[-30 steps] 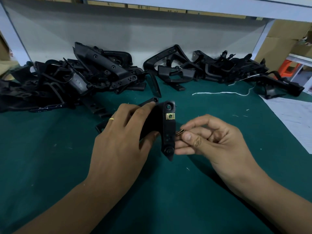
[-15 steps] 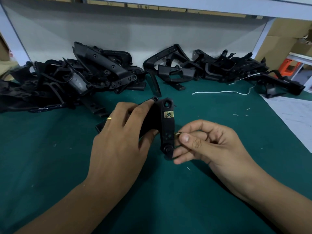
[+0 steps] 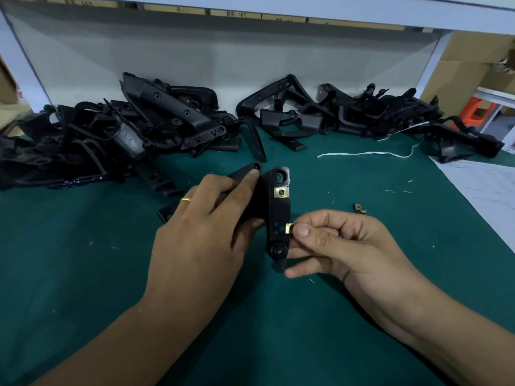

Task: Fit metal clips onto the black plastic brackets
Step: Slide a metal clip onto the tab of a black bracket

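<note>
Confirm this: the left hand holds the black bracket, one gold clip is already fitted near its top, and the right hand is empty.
Not quite. In the head view the right hand is not empty: it pinches a second gold clip against the bracket's right edge. The left hand does hold the bracket, and a fitted clip sits near its top.
</note>
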The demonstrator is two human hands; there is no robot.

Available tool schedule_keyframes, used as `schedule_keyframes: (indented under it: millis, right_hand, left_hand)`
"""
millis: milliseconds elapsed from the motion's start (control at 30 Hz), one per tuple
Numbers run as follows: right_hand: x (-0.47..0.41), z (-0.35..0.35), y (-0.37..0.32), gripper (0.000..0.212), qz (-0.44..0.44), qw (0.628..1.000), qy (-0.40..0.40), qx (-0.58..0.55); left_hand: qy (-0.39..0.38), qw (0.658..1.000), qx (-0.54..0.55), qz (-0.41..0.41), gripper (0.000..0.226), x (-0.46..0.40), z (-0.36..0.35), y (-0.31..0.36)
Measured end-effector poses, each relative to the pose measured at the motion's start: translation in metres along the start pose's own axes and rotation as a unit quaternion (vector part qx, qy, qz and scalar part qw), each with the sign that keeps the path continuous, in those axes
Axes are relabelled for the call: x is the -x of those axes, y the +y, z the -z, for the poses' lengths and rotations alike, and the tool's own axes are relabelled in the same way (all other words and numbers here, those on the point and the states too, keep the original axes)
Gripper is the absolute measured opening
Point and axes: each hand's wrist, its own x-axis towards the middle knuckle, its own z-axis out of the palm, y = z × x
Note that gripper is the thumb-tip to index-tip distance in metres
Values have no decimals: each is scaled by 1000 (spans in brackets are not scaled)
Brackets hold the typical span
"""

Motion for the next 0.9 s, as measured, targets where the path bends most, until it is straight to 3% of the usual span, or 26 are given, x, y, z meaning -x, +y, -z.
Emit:
schedule_keyframes:
  millis: [300,500,667,900]
  right_hand:
    - [0,5,-2,18,-33,999,-17,19]
    - [-3,2,4,15,6,998,9,68]
    - [-5,2,6,14,27,996,-30,77]
    - [-7,16,-1,6,-6,992,-108,67]
  left_hand:
    - [-1,1000,5,-30,51,3,-2,3]
    - [-31,999,-22,6,53,2,-3,2]
    - [-69,997,-32,-3,54,2,-3,1]
    - [-83,987,105,-91,49,3,-7,-5]
